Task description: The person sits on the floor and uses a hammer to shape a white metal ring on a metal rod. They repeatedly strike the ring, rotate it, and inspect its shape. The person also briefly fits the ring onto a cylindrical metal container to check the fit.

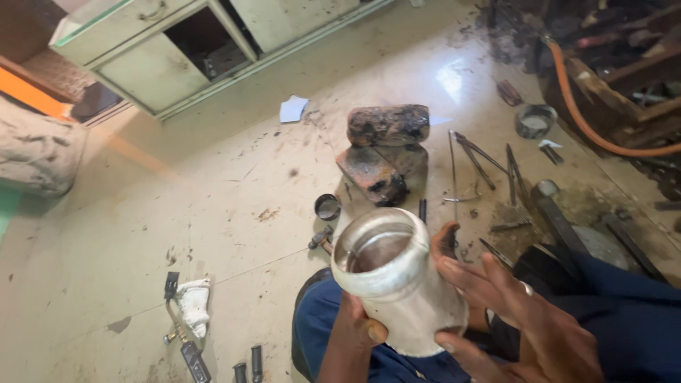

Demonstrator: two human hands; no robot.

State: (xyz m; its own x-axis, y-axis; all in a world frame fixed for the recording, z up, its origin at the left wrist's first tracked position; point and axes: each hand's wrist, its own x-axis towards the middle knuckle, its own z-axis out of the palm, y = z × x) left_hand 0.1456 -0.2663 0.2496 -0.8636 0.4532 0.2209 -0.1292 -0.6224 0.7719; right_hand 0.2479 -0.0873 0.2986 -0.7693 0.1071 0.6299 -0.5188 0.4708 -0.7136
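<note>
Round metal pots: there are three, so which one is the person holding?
The big silvery pot, open end up, between the left hand and right hand. The small dark cup and grey bowl sit on the floor.

- Hands: both hands are bare, with no gloves or wraps. The left hand (360,328) shows at the near centre of the view; the right hand (496,298) shows at the near right.
- Ring: a pale, silver-coloured ring (526,288) sits on one finger of the right hand.
- Forearms: the left forearm (339,365) is bare up to the near edge of the view; no sleeve or cuff shows on it. The right wrist is likewise uncovered.
- Trousers: dark blue cloth trousers (624,319) cover both legs, creased and slightly dusty. They fill the near right corner, and a further part shows beneath the left hand, near centre.
</note>
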